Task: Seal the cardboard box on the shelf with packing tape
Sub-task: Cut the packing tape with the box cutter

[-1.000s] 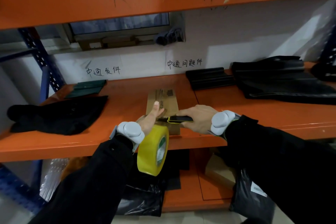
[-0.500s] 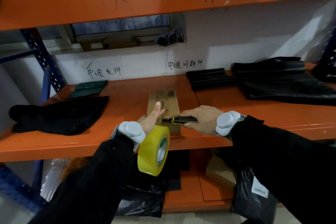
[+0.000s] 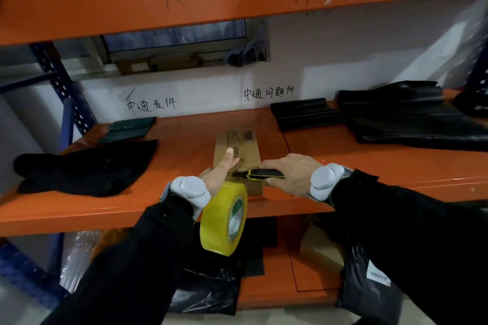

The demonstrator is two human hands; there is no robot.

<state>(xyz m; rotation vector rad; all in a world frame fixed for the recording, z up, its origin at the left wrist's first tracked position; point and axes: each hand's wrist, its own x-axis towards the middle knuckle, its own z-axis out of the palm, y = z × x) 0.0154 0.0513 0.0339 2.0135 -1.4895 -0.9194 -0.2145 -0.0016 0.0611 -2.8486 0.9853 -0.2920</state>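
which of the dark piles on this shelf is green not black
The flat folded stack at the back left, behind the black cloth; the folded bags and heap on the right are black.

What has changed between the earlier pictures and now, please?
Nothing has visibly changed. The left hand still presses its thumb on the cardboard box, the yellow tape roll stays just below that hand, and the right hand still holds the cutter at the box's near edge.

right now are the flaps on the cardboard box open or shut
Shut: the cardboard box has a flat top, flaps down, and the left hand presses its thumb on it.
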